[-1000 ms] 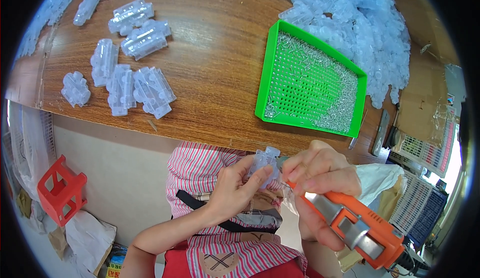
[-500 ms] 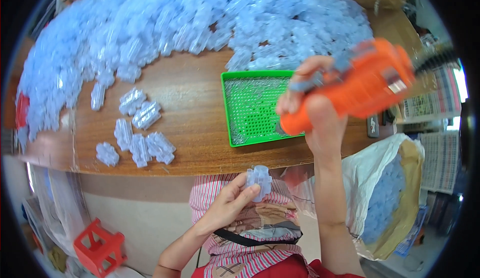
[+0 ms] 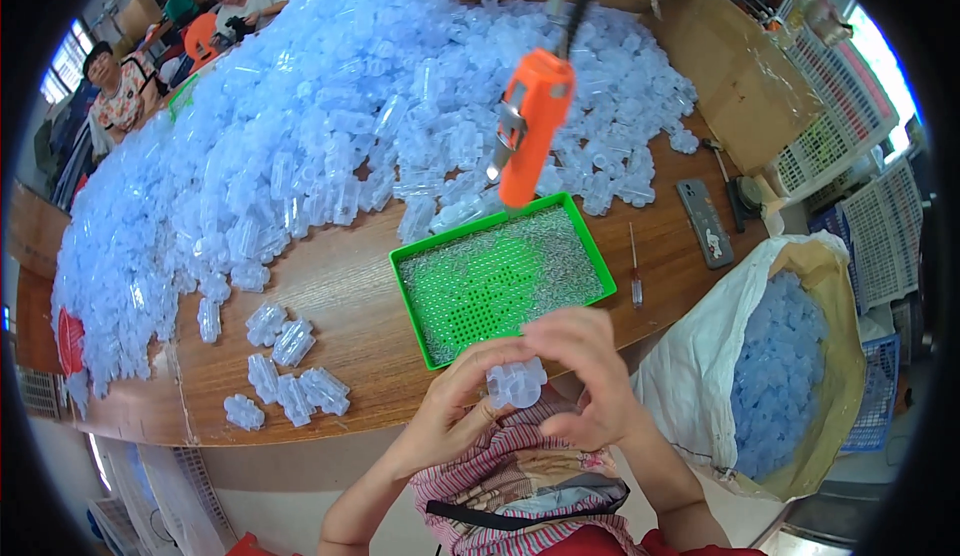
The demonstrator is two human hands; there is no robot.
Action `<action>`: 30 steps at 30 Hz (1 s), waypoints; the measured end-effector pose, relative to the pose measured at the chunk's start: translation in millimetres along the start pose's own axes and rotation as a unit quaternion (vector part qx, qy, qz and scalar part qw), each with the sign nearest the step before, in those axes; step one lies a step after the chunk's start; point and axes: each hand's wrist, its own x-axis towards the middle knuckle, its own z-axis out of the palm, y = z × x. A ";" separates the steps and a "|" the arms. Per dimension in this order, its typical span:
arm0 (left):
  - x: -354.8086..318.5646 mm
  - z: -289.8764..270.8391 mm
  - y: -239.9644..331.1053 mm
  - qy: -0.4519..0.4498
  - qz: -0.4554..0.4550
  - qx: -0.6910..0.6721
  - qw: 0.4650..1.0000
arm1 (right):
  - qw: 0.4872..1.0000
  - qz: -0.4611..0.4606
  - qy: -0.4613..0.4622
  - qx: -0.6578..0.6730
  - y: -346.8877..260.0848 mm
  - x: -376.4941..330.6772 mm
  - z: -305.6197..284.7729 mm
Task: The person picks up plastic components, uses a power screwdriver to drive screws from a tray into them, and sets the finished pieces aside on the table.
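Both my hands are raised in front of my chest, close to the table's near edge. My left hand (image 3: 450, 411) and my right hand (image 3: 590, 376) hold one small clear plastic part (image 3: 517, 384) between their fingertips. Just beyond them sits a green tray (image 3: 420, 311) filled with tiny metal screws. An orange electric screwdriver (image 3: 530, 126) hangs on its cable above the tray's far edge, with no hand on it.
A huge heap of clear plastic parts (image 3: 300, 126) covers the wooden table (image 3: 340, 306); several lie loose at the near left (image 3: 285, 376). A phone (image 3: 704, 222) and a thin screwdriver (image 3: 634, 266) lie right of the tray. A sack of parts (image 3: 780, 376) stands at right. Other people sit far left.
My right hand let go of the orange screwdriver, which now hangs free above the tray, and came down to join my left hand on the plastic part.
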 end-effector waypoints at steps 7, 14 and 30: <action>25.2 21.2 13.6 0.040 -0.012 -0.053 0.998 | 0.888 0.184 0.174 0.383 5.9 -33.5 9.3; 35.7 35.2 22.4 0.059 0.086 0.112 0.988 | 0.789 0.240 0.205 0.528 9.7 -50.8 -0.8; 57.0 37.2 20.3 0.003 -0.010 0.149 0.989 | 0.600 0.266 0.395 -0.643 -73.6 -95.1 -113.0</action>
